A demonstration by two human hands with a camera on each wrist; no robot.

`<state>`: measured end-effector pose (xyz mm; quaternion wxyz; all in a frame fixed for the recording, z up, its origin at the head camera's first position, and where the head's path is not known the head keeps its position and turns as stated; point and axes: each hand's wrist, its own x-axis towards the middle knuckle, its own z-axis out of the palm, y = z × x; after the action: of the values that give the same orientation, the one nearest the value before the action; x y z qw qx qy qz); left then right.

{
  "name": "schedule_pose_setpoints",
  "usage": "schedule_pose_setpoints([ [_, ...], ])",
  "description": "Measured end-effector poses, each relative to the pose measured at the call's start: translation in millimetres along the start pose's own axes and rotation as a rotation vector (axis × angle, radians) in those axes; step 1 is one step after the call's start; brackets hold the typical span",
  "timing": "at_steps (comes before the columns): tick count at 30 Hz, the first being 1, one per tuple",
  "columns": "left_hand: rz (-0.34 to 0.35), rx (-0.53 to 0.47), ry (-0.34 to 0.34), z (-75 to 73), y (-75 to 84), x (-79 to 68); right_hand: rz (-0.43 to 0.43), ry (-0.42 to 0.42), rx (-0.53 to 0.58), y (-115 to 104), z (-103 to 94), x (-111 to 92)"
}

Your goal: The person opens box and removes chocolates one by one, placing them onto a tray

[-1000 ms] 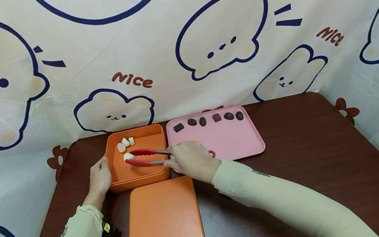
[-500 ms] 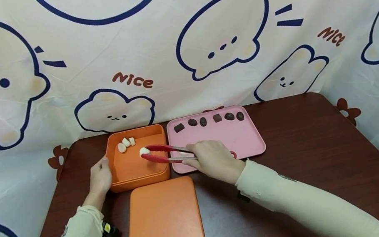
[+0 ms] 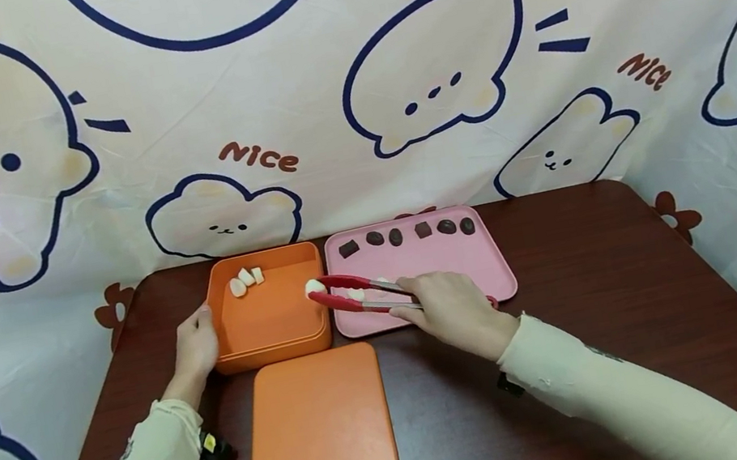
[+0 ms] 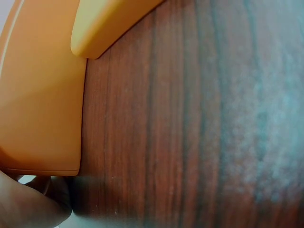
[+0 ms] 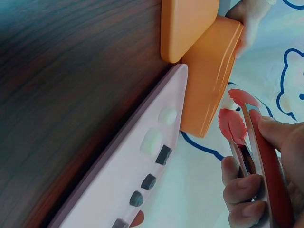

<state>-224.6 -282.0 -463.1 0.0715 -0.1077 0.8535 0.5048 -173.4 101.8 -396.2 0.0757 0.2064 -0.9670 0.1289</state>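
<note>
- A pair of red-tipped tongs (image 3: pixel 348 280) is being held in the right hand (image 3: pixel 460 312), with the fingers being wrapped around the metal handles.
- A small white piece (image 3: pixel 314 289) is being pinched between the tong tips and is being held raised near the right wall of the orange box (image 3: pixel 275 354).
- The left wall of the orange box is being gripped by the left hand (image 3: pixel 196 342), the thumb being placed at the rim; some fingers are being hidden by the box.
- Three white pieces (image 3: pixel 246 277) are being contained in the far left part of the box, grouped closely together.
- Just beside the box, on its right, six dark pieces (image 3: pixel 395 237) are being borne in a row along the far edge of the pink tray (image 3: pixel 477 260).
- Other white pieces (image 5: pixel 167 116) are also being borne by the tray; in the head view they are being partly covered by the tongs.
- The flat orange lid (image 3: pixel 319 432) is being supported by the dark wooden table (image 3: pixel 611 302), in front of the box.
- The table is being backed by a pale cloth (image 3: pixel 313 83) with blue-outlined cartoon figures.
</note>
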Motion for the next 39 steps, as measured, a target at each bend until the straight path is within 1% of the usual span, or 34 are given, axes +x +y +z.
schedule_pose_setpoints([
  [10, 0.002, 0.0, -0.007, 0.6, 0.2, -1.0, 0.015, 0.004, 0.023, 17, -7.9, -13],
  [16, 0.015, 0.011, -0.015, 0.6, -0.6, -1.2, 0.024, 0.016, 0.003, 32, -11.2, -21],
  [24, 0.0, 0.002, -0.017, -1.1, -2.4, -0.2, 0.041, 0.017, -0.024, 47, -15.0, -29],
  [32, 0.004, 0.007, -0.019, -0.1, -1.8, 2.2, 0.059, 0.016, -0.058, 62, -18.3, -36],
  [39, 0.009, 0.03, 0.02, 1.5, -1.0, 2.7, 0.087, 0.003, -0.049, 74, -18.0, -40],
])
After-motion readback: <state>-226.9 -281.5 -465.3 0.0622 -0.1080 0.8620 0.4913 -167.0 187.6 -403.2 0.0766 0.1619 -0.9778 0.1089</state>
